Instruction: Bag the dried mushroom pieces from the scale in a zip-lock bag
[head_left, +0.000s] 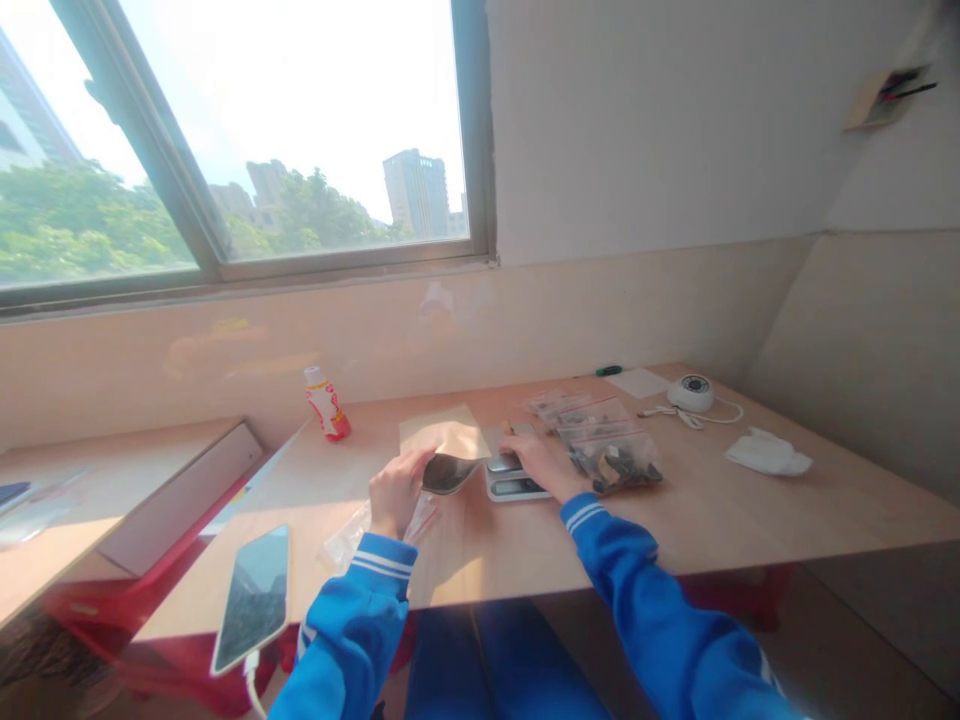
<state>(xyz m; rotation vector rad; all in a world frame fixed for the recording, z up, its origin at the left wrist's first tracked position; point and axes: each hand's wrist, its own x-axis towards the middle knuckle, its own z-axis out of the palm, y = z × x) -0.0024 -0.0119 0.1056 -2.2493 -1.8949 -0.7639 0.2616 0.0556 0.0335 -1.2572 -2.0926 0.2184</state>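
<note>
A brown paper bag [454, 438] with a dark open mouth is pinched at its left edge by my left hand [397, 490]. My right hand [538, 458] reaches over a small white scale [517, 488], its fingers at the scale's far part; a small brown thing shows by the fingertips, too small to name. Right of that hand lie clear zip bags [619, 462] with dark and brown pieces inside. Beneath my left wrist, a crumpled clear plastic bag [349, 535] with a red strip rests on the wooden table [517, 550].
A red and white bottle [328, 405] stands at the back left. A phone [255, 595] with a cable is at the front left. On the right are a white round camera [690, 393], a white tissue [769, 453], a paper sheet [637, 383] and a green-handled tool [609, 371].
</note>
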